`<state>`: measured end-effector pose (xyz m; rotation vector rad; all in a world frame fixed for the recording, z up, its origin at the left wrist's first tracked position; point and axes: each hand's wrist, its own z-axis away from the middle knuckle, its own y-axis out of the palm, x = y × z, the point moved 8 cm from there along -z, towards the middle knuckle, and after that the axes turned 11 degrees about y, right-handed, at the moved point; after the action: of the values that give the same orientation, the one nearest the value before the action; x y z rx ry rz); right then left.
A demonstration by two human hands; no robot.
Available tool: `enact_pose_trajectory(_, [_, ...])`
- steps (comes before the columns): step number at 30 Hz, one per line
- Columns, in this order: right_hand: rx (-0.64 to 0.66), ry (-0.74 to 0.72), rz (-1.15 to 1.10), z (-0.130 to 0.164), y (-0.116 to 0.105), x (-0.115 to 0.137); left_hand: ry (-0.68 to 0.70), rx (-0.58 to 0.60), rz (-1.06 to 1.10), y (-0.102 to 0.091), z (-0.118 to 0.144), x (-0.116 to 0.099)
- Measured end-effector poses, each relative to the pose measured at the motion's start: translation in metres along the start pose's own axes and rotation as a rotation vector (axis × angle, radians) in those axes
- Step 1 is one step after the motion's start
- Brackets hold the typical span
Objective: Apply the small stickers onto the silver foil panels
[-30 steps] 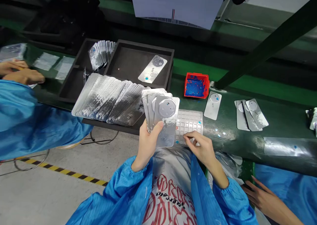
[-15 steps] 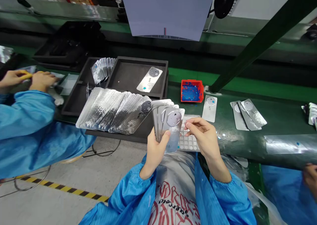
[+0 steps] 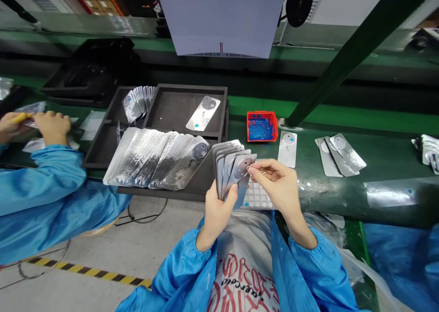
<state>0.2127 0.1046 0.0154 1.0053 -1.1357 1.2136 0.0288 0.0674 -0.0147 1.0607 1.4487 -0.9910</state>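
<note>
My left hand [image 3: 217, 209] grips a fanned bunch of silvery phone back panels [image 3: 229, 163], thumb across the front one. Each panel has a round camera area near its top. My right hand [image 3: 279, 184] is pinched at the right edge of the front panel's camera area. What sits between its fingertips is too small to make out. Below the hands lies a clear plastic tray [image 3: 258, 196] of small cells, partly covered by them. Left of my left hand, a long overlapping row of phone back panels [image 3: 154, 161] rests on a black tray [image 3: 128, 190].
Behind stands a black foam tray [image 3: 171, 104] with a single panel [image 3: 203, 114]. A red bin [image 3: 262, 139] holds blue bits. Further right lie a lone panel [image 3: 287, 152] and several overlapping panels [image 3: 341, 154]. A co-worker's hands [image 3: 51, 126] work at left. A green post [image 3: 329, 69] rises at right.
My right hand has moved left, its fingertips now at the front panel's camera area. The bunch in my left hand has turned slightly and is more fanned out.
</note>
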Motion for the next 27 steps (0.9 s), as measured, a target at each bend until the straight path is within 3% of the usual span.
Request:
enact_pose_trajectory(9, [0.149, 0.062, 0.062, -0.014, 0.001, -0.001, 0.048, 0.045, -0.018, -0.004, -0.004, -0.002])
enact_pose_trajectory(12, [0.186, 0.006, 0.118, -0.017, 0.007, 0.004, -0.021, 0.021, 0.029, -0.007, -0.005, 0.003])
enact_pose_trajectory(15, [0.142, -0.05, 0.17, -0.025, 0.011, 0.011, -0.159, -0.05, 0.182, -0.012, -0.003, 0.013])
enact_pose_trajectory(18, [0.068, -0.076, 0.036, -0.056, 0.015, 0.028, -0.278, -0.168, 0.359, -0.025, -0.001, 0.016])
enact_pose_trajectory(22, [0.009, -0.125, -0.082, -0.13, 0.044, 0.069, -0.213, -0.304, 0.441, -0.049, -0.003, -0.002])
enact_pose_trajectory(25, [0.055, -0.009, 0.093, -0.178, 0.08, 0.085, -0.175, -0.384, 0.405, -0.062, -0.001, -0.01])
enact_pose_trajectory(27, [0.033, 0.014, 0.341, -0.185, 0.092, 0.084, -0.178, -0.407, 0.378, -0.064, 0.002, -0.007])
